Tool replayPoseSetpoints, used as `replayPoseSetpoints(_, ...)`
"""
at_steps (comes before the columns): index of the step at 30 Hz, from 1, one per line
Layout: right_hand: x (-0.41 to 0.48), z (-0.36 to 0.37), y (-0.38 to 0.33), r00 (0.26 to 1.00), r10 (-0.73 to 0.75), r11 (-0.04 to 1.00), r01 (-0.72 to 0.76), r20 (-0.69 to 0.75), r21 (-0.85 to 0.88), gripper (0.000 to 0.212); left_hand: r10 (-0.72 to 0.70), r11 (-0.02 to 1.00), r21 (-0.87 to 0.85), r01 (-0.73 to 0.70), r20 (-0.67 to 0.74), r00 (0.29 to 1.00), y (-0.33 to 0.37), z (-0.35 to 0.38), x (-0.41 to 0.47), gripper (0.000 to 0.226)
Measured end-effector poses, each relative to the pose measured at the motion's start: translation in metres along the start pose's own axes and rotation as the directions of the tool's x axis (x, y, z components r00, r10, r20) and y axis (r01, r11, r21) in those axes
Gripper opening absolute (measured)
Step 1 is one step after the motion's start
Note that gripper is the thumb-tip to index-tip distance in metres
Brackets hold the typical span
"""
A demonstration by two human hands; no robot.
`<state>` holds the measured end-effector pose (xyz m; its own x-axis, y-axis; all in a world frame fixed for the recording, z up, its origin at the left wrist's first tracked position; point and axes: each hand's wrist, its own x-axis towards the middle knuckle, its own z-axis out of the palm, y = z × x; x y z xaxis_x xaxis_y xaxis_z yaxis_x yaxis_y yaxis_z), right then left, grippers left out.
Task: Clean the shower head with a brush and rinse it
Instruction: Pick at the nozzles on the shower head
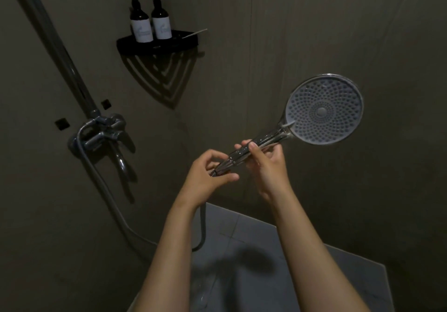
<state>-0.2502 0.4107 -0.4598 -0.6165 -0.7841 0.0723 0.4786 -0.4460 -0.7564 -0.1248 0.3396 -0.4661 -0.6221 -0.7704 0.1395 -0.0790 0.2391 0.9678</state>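
- Held the shower head [324, 110] aloft before the shower wall, nozzle face toward the camera, well right of the corner shelf [157, 43].
- Wrapped the right grip [266, 166] round the handle [267, 138]; pinched its lower end with the left grip [208, 173].
- Left a thin white stick, possibly the brush [194, 33], on the shelf's right edge.
- Best held steady in one grip, freeing the other for the brush.

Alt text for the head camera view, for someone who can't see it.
A round shower head, spray face toward the camera, is held by its handle: the right hand grips the middle, the left hand pinches the base by the hose. On the dark wall behind are a mixer tap and a corner shelf with two pump bottles.
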Motion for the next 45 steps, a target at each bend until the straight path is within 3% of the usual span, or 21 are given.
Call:
replayPoseSetpoints(3, 0.001, 0.002, 0.0, 1.0, 0.008, 0.999, -0.007, -0.014, 0.031, 0.017, 0.052, 0.998, 0.022, -0.051, -0.043, 0.998, 0.003, -0.001, 0.001, 0.024)
replayPoseSetpoints(7, 0.003, 0.001, -0.002, 1.0, 0.012, 0.999, -0.012, 0.005, 0.05, 0.022, 0.091, 0.982, 0.162, -0.101, 0.063, 0.994, 0.006, -0.006, 0.003, 0.011)
replayPoseSetpoints(16, 0.001, 0.001, -0.015, 0.999, 0.039, 0.998, -0.039, -0.002, 0.047, 0.018, -0.045, 0.968, 0.25, -0.001, 0.18, 0.983, 0.012, -0.003, 0.003, 0.034)
replayPoseSetpoints(21, 0.0, -0.006, -0.017, 0.998, 0.068, 0.998, -0.068, 0.019, 0.017, 0.021, -0.168, 0.984, 0.109, 0.14, 0.321, 0.932, 0.019, -0.002, 0.002, 0.031)
replayPoseSetpoints(26, -0.002, -0.009, -0.019, 0.994, 0.069, 0.997, -0.071, 0.087, 0.024, 0.011, -0.223, 0.958, -0.046, 0.283, 0.5, 0.837, 0.018, -0.004, 0.0, 0.046)
replayPoseSetpoints(29, -0.002, -0.009, -0.018, 0.996, 0.054, 0.998, -0.055, 0.065, 0.02, 0.014, -0.233, 0.971, 0.052, 0.232, 0.405, 0.884, 0.019, -0.001, 0.001, 0.045)
replayPoseSetpoints(32, 0.0, -0.009, -0.015, 0.999, 0.045, 0.998, -0.046, 0.02, 0.036, 0.016, -0.117, 0.992, -0.013, 0.124, 0.235, 0.965, 0.019, 0.002, 0.004, 0.015)
replayPoseSetpoints(35, 0.003, -0.009, -0.012, 0.999, 0.025, 0.999, -0.024, -0.025, 0.039, 0.017, -0.036, 0.998, -0.045, 0.042, 0.118, 0.992, 0.014, 0.002, 0.006, 0.047)
replayPoseSetpoints(37, 0.004, -0.007, -0.011, 0.999, 0.008, 0.999, -0.006, -0.041, 0.047, 0.018, 0.038, 0.999, -0.015, -0.037, 0.067, 0.997, 0.013, 0.004, 0.005, 0.05)
replayPoseSetpoints(41, 0.005, -0.003, -0.011, 0.999, -0.007, 0.997, 0.01, -0.042, 0.071, 0.019, 0.143, 0.989, 0.037, -0.141, -0.046, 0.989, 0.014, 0.005, 0.008, 0.028)
replayPoseSetpoints(45, 0.004, -0.004, -0.013, 1.0, -0.017, 0.997, 0.019, -0.023, 0.068, 0.019, 0.093, 0.996, -0.004, -0.093, 0.005, 0.996, 0.017, 0.006, 0.009, 0.006)
